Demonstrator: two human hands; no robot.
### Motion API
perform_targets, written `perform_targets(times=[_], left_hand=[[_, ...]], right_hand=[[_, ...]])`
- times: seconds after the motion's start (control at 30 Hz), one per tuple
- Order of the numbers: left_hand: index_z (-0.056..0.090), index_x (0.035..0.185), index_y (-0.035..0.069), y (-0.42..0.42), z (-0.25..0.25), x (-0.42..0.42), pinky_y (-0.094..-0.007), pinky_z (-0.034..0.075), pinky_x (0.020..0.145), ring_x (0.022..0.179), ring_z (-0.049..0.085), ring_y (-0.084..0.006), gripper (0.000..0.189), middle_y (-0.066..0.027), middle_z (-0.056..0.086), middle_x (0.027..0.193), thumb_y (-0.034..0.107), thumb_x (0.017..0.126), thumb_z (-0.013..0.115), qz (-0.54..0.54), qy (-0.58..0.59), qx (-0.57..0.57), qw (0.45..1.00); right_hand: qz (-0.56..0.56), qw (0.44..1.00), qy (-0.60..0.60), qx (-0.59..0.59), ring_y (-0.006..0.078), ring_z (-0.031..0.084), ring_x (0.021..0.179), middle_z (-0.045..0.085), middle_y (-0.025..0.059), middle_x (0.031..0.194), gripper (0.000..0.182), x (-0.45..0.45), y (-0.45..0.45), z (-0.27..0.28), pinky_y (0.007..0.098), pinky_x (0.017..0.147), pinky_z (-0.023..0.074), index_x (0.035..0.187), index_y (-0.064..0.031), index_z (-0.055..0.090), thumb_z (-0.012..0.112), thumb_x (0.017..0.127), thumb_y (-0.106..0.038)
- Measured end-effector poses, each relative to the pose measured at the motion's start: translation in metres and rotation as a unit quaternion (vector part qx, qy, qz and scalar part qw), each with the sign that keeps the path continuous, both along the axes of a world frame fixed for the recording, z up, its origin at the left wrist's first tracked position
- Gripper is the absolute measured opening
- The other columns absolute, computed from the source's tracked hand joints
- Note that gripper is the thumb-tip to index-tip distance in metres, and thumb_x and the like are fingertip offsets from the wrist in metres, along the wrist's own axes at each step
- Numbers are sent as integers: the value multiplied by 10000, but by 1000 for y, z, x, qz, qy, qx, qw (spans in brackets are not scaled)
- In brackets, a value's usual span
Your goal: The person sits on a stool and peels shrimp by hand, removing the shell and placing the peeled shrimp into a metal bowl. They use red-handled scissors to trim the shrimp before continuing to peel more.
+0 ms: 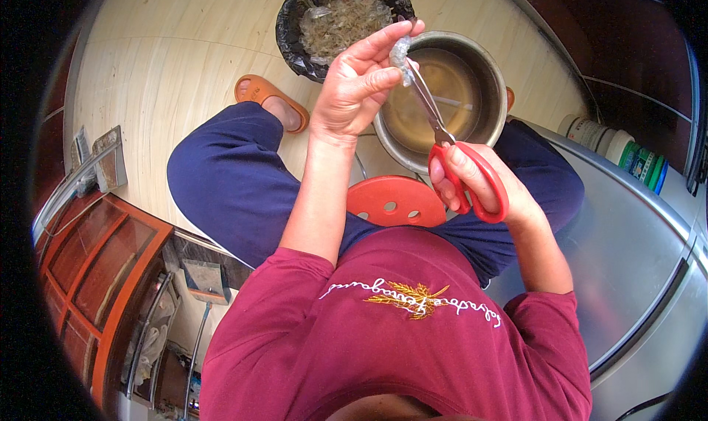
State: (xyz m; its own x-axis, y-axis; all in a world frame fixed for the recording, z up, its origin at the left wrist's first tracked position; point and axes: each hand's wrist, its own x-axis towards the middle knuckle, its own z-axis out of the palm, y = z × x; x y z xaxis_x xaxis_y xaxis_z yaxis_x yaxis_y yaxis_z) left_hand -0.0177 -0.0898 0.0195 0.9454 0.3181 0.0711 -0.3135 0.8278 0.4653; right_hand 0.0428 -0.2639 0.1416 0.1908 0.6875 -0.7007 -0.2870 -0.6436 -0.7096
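My left hand (pixel 359 78) pinches a small greyish, translucent shrimp (pixel 400 61) between thumb and fingers. It appears peeled, though the fingers hide part of it. My right hand (pixel 475 172) grips scissors with red handles (pixel 491 202) and metal blades (pixel 425 97). The blade tips point up and left and meet the shrimp's lower side. Below both hands stands a round metal pot (pixel 500 89) holding cloudy, yellowish-brown water (pixel 437 119). Just beyond my left hand is a bin lined with a black plastic bag (pixel 287 39), heaped with pale, translucent shells (pixel 345 25).
Between my legs is a red stool seat (pixel 395 197) with holes. An orange slipper (pixel 268 97) is on my left foot. A silver appliance-like panel (pixel 603 238) and several tubs (pixel 619 144) are at right. A wood-framed glass cabinet (pixel 105 288) and a dustpan (pixel 109 158) are at left.
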Motion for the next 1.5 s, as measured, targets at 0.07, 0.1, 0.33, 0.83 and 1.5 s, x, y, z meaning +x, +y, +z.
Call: perform_targets(times=[0.07, 0.1, 0.33, 0.83, 1.5], left_hand=[[392, 1307, -2, -3, -1, 1, -268, 453, 875, 968, 580, -156, 575, -178, 384, 1354, 3, 777, 615, 4, -4, -15, 1000], [391, 1306, -3, -4, -1, 2, -272, 454, 873, 969, 579, -159, 568, -179, 382, 1355, 7, 782, 610, 6, -7, -22, 1000], [449, 1256, -18, -2, -3, 4, -310, 449, 888, 1103, 514, -182, 437, -167, 450, 1302, -9, 826, 525, 4, -21, -102, 995], [435, 1276, 1, -3, -9, 6, -308, 477, 844, 962, 560, -169, 473, -181, 414, 1327, -5, 816, 547, 9, 2, -73, 997], [449, 1262, -5, -7, -9, 7, -301, 491, 836, 959, 565, -178, 469, -178, 434, 1310, -22, 806, 558, 32, 29, -73, 996]], right_hand=[[-4, 1000, -7, 11, 83, 443, 488, 468, 4, 552, 526, -2, 1, -1, 207, 471, 348, 738, -27, 514, 328, 932, -480], [-8, 1000, -8, 21, 85, 443, 489, 467, 5, 552, 526, -3, 0, -3, 209, 472, 348, 739, -26, 514, 327, 933, -477], [-33, 999, 20, 35, 98, 475, 502, 463, 12, 574, 471, -2, -2, -6, 234, 480, 386, 735, -37, 513, 396, 928, -450], [-27, 999, -4, 21, 88, 444, 480, 457, 4, 529, 539, -3, 2, -7, 207, 477, 349, 713, -25, 514, 318, 937, -475], [-53, 997, -50, 1, 89, 501, 474, 490, 6, 535, 475, -16, 2, -24, 228, 443, 384, 785, -35, 533, 433, 902, -485]])
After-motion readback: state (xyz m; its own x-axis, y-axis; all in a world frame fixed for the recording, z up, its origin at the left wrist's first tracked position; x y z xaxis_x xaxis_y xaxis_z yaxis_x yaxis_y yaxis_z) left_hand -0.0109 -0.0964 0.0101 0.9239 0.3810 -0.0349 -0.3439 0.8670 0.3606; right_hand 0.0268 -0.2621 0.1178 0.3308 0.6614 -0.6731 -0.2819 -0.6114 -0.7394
